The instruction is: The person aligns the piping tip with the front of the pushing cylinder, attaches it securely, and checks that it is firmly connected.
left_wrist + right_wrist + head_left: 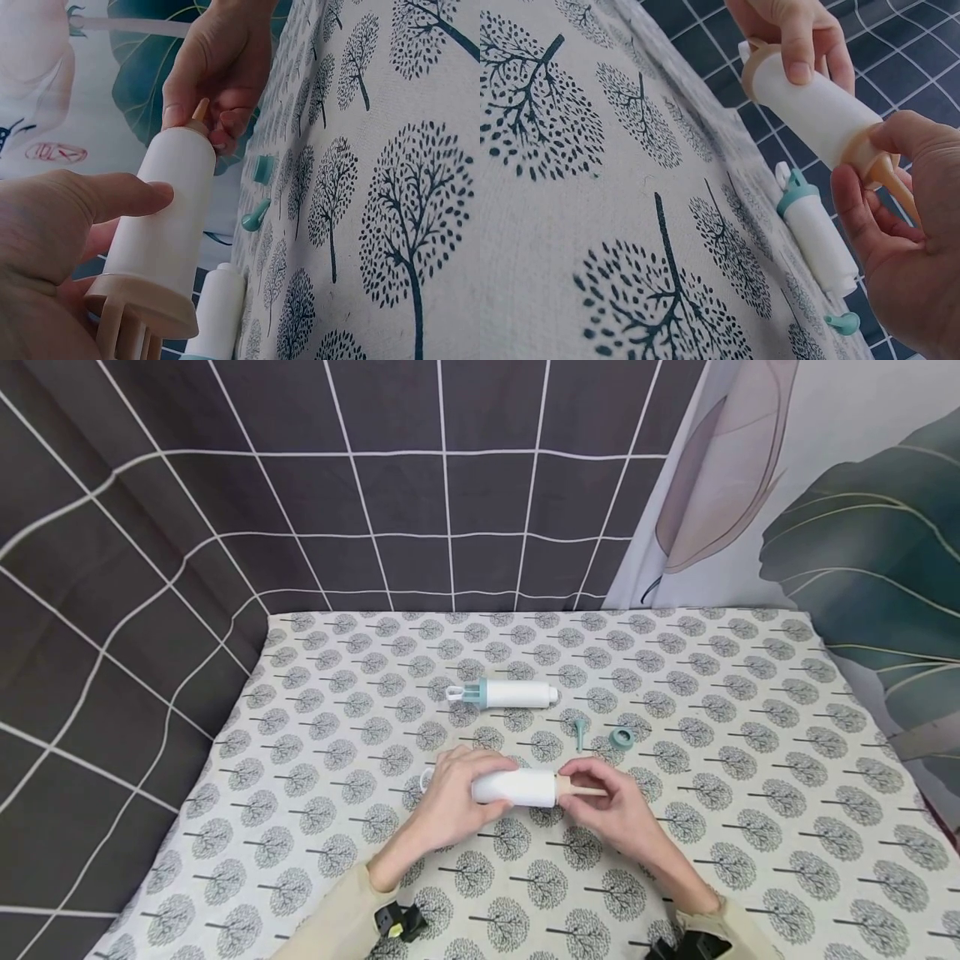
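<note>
My left hand (453, 797) grips the white barrel of an icing syringe (525, 787), thumb laid along its side. This syringe lies roughly level over the cloth, its beige flange (139, 304) on the left and a pale ring handle partly hidden behind the left hand. At the other end my right hand (618, 810) pinches the beige collar (864, 154) between thumb and fingers. Out of that collar a thin beige nozzle (896, 187) sticks toward the right palm. Whether the collar is fully seated cannot be told.
Behind the hands lies a second icing syringe (517, 694), white with a teal flange. To its right are a small teal nozzle (580, 733) and a teal ring-shaped collar (622, 738). A tree-print cloth (300, 835) covers the table; a dark gridded curtain (487, 493) hangs behind.
</note>
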Motion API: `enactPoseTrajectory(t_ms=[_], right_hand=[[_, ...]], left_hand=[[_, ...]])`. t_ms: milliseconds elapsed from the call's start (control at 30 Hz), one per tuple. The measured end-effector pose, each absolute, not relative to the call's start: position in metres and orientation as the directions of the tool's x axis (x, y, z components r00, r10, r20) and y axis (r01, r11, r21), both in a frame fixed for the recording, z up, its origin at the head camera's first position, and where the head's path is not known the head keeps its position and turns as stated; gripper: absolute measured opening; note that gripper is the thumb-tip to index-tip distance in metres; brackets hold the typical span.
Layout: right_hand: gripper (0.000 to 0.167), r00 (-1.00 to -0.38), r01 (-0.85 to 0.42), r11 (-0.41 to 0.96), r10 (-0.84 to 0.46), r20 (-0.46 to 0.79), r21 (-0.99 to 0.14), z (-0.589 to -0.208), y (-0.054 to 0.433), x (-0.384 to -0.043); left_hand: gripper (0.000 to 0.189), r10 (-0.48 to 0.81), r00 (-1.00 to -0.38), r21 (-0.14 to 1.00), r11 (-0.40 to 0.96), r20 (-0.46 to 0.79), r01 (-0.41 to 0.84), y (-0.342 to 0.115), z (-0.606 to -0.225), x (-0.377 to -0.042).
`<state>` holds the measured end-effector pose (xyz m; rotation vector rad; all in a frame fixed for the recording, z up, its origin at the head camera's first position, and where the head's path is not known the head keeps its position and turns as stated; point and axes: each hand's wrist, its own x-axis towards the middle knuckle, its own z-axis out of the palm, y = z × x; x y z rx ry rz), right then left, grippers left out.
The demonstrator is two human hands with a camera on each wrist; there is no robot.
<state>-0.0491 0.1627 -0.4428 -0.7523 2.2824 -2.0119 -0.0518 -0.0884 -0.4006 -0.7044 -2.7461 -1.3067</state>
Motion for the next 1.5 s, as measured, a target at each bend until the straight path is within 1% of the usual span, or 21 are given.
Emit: enactPoseTrajectory(t_ms=[133,333,433,700,800,900,1000,1167,1233,1300,1500], right_hand=[[0.029,-0.893,-0.321,0.063,-0.353,0.279,-0.945,-0.4430,0.1627,-0.0490],[0.028,-0.914,-0.212,0.025,-0.359,0.189,-0.977,-0.4416,0.1629,-0.0474],[0.029,-0.917,-0.181,0.014,-0.363,0.164,-0.983,-0.4407,0.1631,-0.0473],[0.030,-0.910,-0.220,0.037,-0.366,0.192,-0.975,-0.4401,0.1635,-0.0488],[0.035,-0.908,-0.222,0.042,-0.373,0.191,-0.974,-0.4395,0.1642,-0.0489],[0.043,-0.907,-0.198,0.017,-0.381,0.177,-0.980,-0.4394,0.1654,-0.0483],[0.050,-0.889,-0.246,-0.002,-0.398,0.226,-0.969,-0.4399,0.1660,-0.0485],[0.053,-0.815,-0.426,-0.039,-0.417,0.402,-0.904,-0.4439,0.1649,-0.0511],[0.053,-0.797,-0.458,-0.055,-0.416,0.437,-0.887,-0.4455,0.1644,-0.0521],[0.053,-0.800,-0.462,-0.045,-0.409,0.438,-0.886,-0.4462,0.1639,-0.0522],[0.048,-0.837,-0.427,0.035,-0.395,0.380,-0.904,-0.4461,0.1645,-0.0500]], left_hand=[[0.047,0.388,-0.898,0.727,0.553,0.207,0.407,-0.0885,-0.4002,-0.0514],[0.047,0.388,-0.897,0.734,0.543,0.213,0.409,-0.0887,-0.4014,-0.0515],[0.047,0.387,-0.896,0.736,0.538,0.217,0.410,-0.0890,-0.4020,-0.0520],[0.047,0.383,-0.897,0.734,0.540,0.220,0.411,-0.0900,-0.4033,-0.0525],[0.047,0.382,-0.899,0.741,0.535,0.215,0.405,-0.0901,-0.4033,-0.0522],[0.046,0.380,-0.900,0.744,0.535,0.212,0.401,-0.0901,-0.4036,-0.0521],[0.047,0.375,-0.902,0.740,0.541,0.213,0.400,-0.0901,-0.4038,-0.0527],[0.047,0.370,-0.905,0.740,0.544,0.210,0.395,-0.0900,-0.4037,-0.0536],[0.048,0.369,-0.906,0.743,0.543,0.207,0.391,-0.0901,-0.4034,-0.0534],[0.047,0.370,-0.906,0.744,0.542,0.205,0.390,-0.0902,-0.4033,-0.0532],[0.047,0.380,-0.899,0.737,0.540,0.218,0.406,-0.0903,-0.4039,-0.0531]])
